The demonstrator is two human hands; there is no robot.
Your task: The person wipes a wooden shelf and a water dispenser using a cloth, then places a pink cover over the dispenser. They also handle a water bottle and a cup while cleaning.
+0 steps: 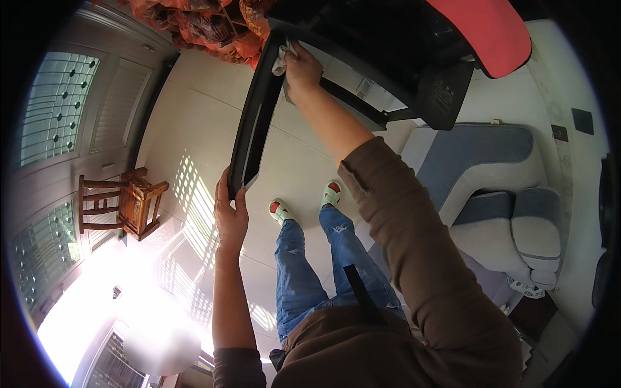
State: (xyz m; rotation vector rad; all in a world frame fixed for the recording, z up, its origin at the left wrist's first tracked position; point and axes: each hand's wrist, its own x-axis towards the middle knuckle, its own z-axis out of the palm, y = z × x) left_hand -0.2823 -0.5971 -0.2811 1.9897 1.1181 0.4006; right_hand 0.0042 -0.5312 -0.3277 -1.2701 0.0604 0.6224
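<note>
A long black rail-like part [252, 114] runs slantwise before me, its upper end meeting a larger black piece of equipment [359, 43]. Around the rail's lower end my left hand [231, 216] is closed, thumb on one side and fingers on the other. My right hand [303, 70] grips a crumpled white cloth [280, 62] and presses it against the rail near its upper end. A second black bar [354, 104] lies beyond my right wrist. I cannot tell exactly what the equipment is.
Red bags with bundled contents [213, 29] are piled beyond the rail. A red pad [495, 34] tops the equipment. At left stands a wooden chair [140, 203] by the panelled doors [121, 104]. A grey-and-blue sofa [485, 160] is at right. Strong sunlight falls on the tiled floor [208, 102].
</note>
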